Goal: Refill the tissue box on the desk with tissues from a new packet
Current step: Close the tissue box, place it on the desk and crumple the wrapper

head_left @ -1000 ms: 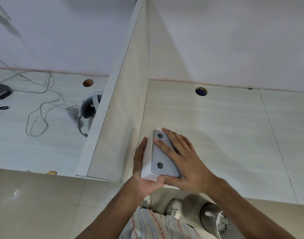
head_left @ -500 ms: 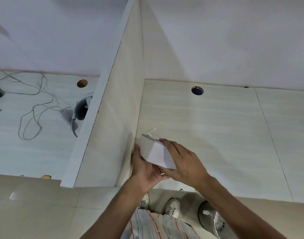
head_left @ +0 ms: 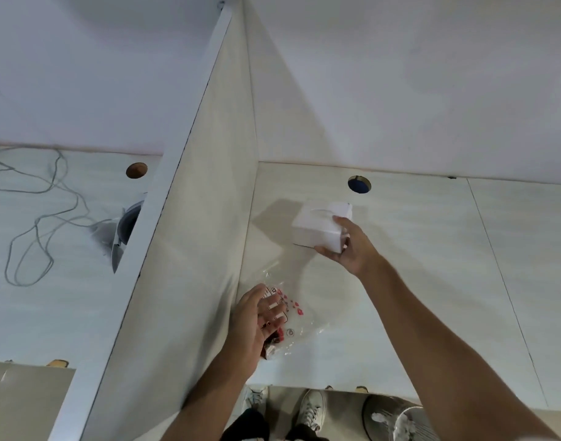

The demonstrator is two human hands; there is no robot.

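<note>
- Both hands were on the tissue box (head_left: pixel 317 227) half a second ago, turning it close to the divider (head_left: pixel 193 249); now only the right hand (head_left: pixel 349 249) has it, and it sits further out on the desk (head_left: pixel 432 297), just short of the cable hole (head_left: pixel 359 184).
- Right fingers curl over the box's right end, with the thumb at its near lower edge, so the box lies in front of the fingers and to their left. It looks upright and resting on the desk, or nearly so.
- Freed from the box, the left hand (head_left: pixel 253 326) has dropped onto the plastic tissue packet wrapper (head_left: pixel 296 316), which was not in view earlier. It lies crumpled beneath and just past the fingertips.
- Left fingers are loosely spread over the wrapper; blur hides whether they have taken hold of it.
- My reading: the refill is likely done and the box is being placed, with only the flat, seemingly empty wrapper left to clear, perhaps into the bin (head_left: pixel 397 418) below the right forearm.
</note>
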